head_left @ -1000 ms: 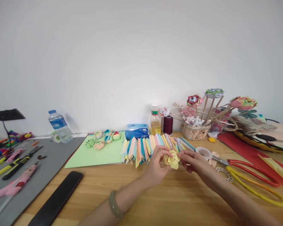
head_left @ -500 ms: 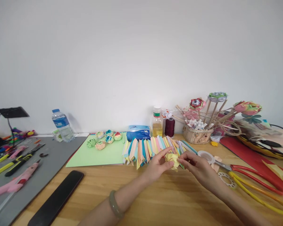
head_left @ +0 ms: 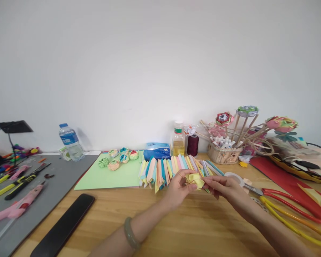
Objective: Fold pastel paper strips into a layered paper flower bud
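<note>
A small yellow folded-paper flower (head_left: 195,180) is held just above the wooden table, between my two hands. My left hand (head_left: 179,187) grips it from the left, thumb in front and fingers behind. From the right, my right hand (head_left: 221,185) pinches at the flower's edge with thumb and forefinger; what exactly lies between those fingertips is too small to make out. Behind the hands stands a long row of folded paper strips (head_left: 163,171) in many colours. Several finished little paper flowers (head_left: 123,157) rest on a green paper sheet (head_left: 101,180) to the left.
A black phone-like slab (head_left: 64,225) lies front left, beside a grey mat (head_left: 42,200) with a pink glue gun (head_left: 21,205). Scissors (head_left: 289,203) and a white tape roll (head_left: 234,177) lie right. Behind stand a glue bottle (head_left: 178,139), a thread spool (head_left: 193,145) and a basket (head_left: 224,155).
The yellow flower has been turned a little and shows more of its folded petals. My left forefinger has curled down around it, and my right hand has shifted slightly right.
</note>
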{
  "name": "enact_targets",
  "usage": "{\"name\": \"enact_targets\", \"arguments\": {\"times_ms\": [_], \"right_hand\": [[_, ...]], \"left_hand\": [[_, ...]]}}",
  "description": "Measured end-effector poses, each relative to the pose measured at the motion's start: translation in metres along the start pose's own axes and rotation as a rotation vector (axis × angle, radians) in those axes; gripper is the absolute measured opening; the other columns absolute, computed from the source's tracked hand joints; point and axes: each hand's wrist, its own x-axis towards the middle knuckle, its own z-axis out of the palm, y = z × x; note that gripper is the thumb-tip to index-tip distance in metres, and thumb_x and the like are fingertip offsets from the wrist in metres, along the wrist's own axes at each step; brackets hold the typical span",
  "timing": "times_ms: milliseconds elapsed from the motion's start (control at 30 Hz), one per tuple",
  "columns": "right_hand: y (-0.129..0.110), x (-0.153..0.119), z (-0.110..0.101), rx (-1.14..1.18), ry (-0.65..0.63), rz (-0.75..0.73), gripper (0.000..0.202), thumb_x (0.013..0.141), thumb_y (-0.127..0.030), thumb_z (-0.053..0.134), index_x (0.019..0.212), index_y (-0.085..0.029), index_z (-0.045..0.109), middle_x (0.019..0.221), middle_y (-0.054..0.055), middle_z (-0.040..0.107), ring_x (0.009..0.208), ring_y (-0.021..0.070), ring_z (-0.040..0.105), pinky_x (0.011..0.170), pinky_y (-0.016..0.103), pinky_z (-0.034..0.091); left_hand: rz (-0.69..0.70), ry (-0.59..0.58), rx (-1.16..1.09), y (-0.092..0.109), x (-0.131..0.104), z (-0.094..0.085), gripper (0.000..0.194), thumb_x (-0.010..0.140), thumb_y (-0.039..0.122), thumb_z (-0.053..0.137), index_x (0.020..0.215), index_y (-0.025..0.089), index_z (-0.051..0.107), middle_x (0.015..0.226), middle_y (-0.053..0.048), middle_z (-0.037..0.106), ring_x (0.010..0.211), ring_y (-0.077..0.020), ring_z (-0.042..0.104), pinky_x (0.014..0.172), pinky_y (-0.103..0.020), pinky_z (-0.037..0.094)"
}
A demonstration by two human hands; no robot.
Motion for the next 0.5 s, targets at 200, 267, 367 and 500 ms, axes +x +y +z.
{"name": "enact_targets", "arguments": {"times_ms": [200,267,367,500], "right_hand": [[-0.0034,0.0013,0.0036,-0.134,0.048,0.007,0.024,0.064,-0.040,0.060,0.063,-0.016,0.062,0.052,-0.003,0.048,0.048,0.0091,0.039,0.047,0.022,0.032],[-0.0026,0.0013,0.0038,-0.153,0.051,-0.012,0.020,0.065,-0.036,0.058,0.064,-0.016,0.063,0.051,-0.003,0.049,0.049,0.0096,0.041,0.048,0.023,0.034],[-0.0009,-0.0003,0.0024,-0.139,0.050,-0.008,0.018,0.065,-0.032,0.055,0.067,-0.016,0.064,0.053,-0.003,0.052,0.050,0.0105,0.044,0.050,0.023,0.037],[0.0022,-0.0020,-0.0006,-0.047,0.055,-0.015,0.022,0.070,-0.034,0.054,0.069,-0.015,0.066,0.060,0.002,0.060,0.054,0.0127,0.050,0.054,0.025,0.040]], "left_hand": [[0.056,-0.016,0.078,-0.0021,-0.0006,-0.0001,0.033,0.070,0.029,0.062,0.100,0.018,0.054,0.107,-0.007,0.051,0.092,-0.0164,0.052,0.079,-0.027,0.042],[0.046,-0.026,0.062,-0.0029,-0.0008,-0.0002,0.033,0.071,0.027,0.062,0.101,0.018,0.053,0.107,-0.007,0.051,0.091,-0.0156,0.052,0.079,-0.027,0.042],[0.034,-0.031,0.034,-0.0042,-0.0009,0.0001,0.033,0.070,0.026,0.062,0.101,0.018,0.053,0.106,-0.007,0.051,0.089,-0.0148,0.052,0.078,-0.026,0.041],[0.011,-0.013,0.007,-0.0042,-0.0006,0.0003,0.033,0.069,0.025,0.063,0.100,0.018,0.053,0.104,-0.006,0.052,0.088,-0.0143,0.052,0.077,-0.025,0.041]]}}
